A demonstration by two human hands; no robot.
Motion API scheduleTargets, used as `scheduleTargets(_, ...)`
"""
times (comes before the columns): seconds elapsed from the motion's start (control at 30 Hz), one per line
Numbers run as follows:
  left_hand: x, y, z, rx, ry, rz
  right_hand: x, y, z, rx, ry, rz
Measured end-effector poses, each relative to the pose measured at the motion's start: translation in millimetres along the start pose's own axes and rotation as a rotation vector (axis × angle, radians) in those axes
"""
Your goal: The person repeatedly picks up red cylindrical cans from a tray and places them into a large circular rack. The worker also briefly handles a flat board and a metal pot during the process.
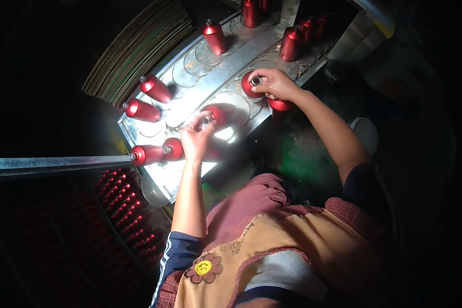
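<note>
My left hand [194,137] has its fingers closed round the silver neck of a red metallic bottle [216,114], over the brightly lit part of a metal table [210,82]. Farther right, my right hand [278,83] pinches the neck of a second red bottle [248,88] near the table's edge. Just below that hand, another red bottle [280,104] is partly hidden. Two red bottles stand side by side left of my left hand: one nearer to it [175,149] and one beyond [148,154]. Whether the held bottles touch the table, I cannot tell.
More red bottles stand on the table, such as one at the far side [214,39] and one at the right [291,45]. A stack of thin sheets [138,49] lies beyond. A metal bar [56,163] crosses at left, above rows of red bottles [126,203].
</note>
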State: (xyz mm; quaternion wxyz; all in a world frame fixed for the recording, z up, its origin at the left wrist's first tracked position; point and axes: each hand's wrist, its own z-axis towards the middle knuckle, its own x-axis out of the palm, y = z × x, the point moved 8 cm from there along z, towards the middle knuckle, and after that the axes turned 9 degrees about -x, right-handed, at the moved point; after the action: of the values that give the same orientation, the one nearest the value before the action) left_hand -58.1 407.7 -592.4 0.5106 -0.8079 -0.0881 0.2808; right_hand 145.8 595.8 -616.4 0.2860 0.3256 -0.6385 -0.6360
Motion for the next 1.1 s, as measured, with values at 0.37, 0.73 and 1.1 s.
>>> scheduleTargets(0.37,44,-6,99,-0.006,0.037,0.024,-121,-25,73,0.001,-0.205,-0.017)
scheduleTargets(0.73,69,-67,68,0.420,-0.158,-0.138,-293,-40,75,-0.556,-0.890,-0.231)
scheduleTargets(1.1,-194,97,17,0.069,-0.622,0.200,-75,-13,-33,-0.385,-0.656,0.016)
